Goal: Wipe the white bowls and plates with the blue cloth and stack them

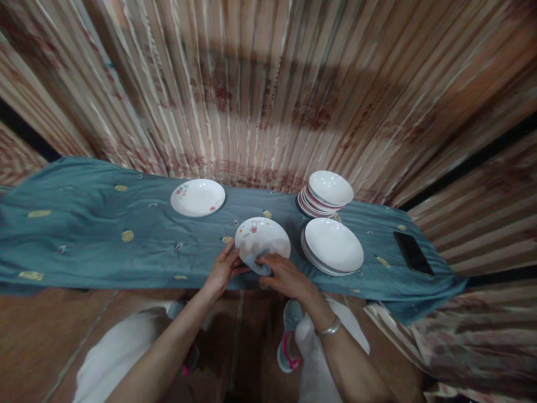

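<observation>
A white ceramic plate with a floral rim decoration (262,239) is held at the near edge of the table, tilted slightly, its lower rim close to the person's body. The left hand (222,270) supports it from the left side, with the fingers (236,258) closed around the rim. The right hand (285,277) is closed over a crumpled blue cloth (255,265), pressing it against the plate's lower edge. This two-sided hold appears to brace the plate, with each hand countering the other's pressure.

The plate sits on a teal embroidered table cover (84,252), which is spread along the table. Beyond it, a second floral plate (197,197) lies alone, apparently set apart from the stacks. To the right are a stack of plates (332,245) and a stack of bowls (329,189). Grouping by shape likely keeps each stack stable, since like pieces nest evenly. A black smartphone (413,253) lies face up at the far right of the cover, well apart from the crockery and probably out of the way of handling. A striped curtain (268,101) hangs behind the table. A metal bangle (328,328) circles the right wrist.
</observation>
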